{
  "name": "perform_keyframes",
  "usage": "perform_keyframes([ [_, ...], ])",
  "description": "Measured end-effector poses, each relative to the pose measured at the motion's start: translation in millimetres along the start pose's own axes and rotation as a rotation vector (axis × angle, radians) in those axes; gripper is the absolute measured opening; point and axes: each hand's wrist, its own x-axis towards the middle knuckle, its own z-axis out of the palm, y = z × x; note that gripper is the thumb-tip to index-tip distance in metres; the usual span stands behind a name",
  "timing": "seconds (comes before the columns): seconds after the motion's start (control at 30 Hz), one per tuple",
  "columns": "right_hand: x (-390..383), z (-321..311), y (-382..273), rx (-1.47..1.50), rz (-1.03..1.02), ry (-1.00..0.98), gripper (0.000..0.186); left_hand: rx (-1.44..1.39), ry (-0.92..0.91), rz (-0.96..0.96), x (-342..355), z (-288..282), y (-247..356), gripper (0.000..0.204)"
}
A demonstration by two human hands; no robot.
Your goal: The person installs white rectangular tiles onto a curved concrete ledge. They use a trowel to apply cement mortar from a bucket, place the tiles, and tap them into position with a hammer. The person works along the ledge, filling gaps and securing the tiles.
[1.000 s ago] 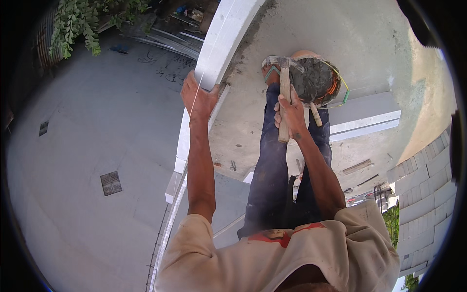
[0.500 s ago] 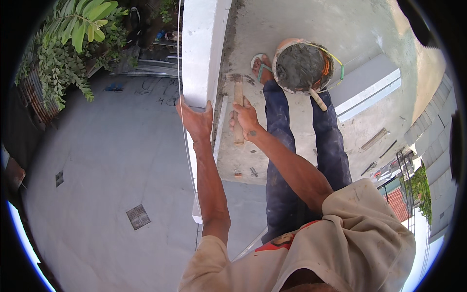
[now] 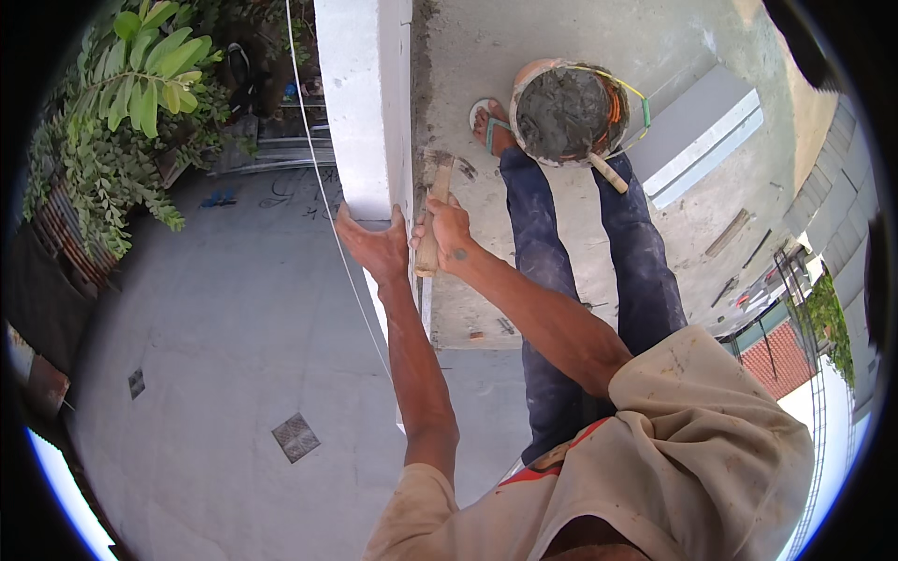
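My left hand (image 3: 372, 241) grips the squared end of a white block (image 3: 360, 112) set along a ledge, with thumb and fingers on either side. Just to its right, my right hand (image 3: 441, 229) is closed on the wooden handle of a hammer (image 3: 438, 182), whose blurred head lies close beside the block's side. A thin string line (image 3: 325, 196) runs left of the block, near my left hand. A bucket (image 3: 564, 114) of grey mortar stands by my sandalled foot (image 3: 490, 126), with a wooden tool handle (image 3: 608, 173) sticking over its rim.
A grey floor (image 3: 215, 355) with square grates lies left of the ledge. Leafy branches (image 3: 150, 75) and corrugated metal (image 3: 65, 234) fill the upper left. A pale block (image 3: 697, 131) and wood scraps (image 3: 725, 234) lie right of my legs; rooftiles show farther right.
The hammer in my right hand has moved left, from over my leg to beside the block. The view has shifted, so the block appears more upright and farther left.
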Motion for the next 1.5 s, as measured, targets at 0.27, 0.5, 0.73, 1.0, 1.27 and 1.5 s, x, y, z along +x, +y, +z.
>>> perform_keyframes([
  [0.27,-9,-12,-20,-0.187,0.062,-0.128,0.023,-0.008,-0.063,-0.101,0,-6,8,0.089],
  [0.5,-72,-85,-91,-1.386,-0.736,-0.157,0.05,-0.081,-0.111,-0.173,9,-16,18,0.086],
  [0.73,-131,-62,-196,-1.919,-0.741,-0.197,0.04,-0.32,0.062,-0.131,19,-25,16,0.064],
  [1.0,-127,15,-219,-2.224,-1.19,-0.387,0.037,-0.417,0.169,-0.177,22,0,37,0.069],
  [1.27,-117,72,-220,-2.404,-1.259,-0.428,0.033,-0.446,0.187,-0.21,23,15,36,0.072],
  [1.5,-124,83,-232,-2.325,-1.282,-0.379,0.031,-0.406,0.162,-0.199,25,11,39,0.075],
])
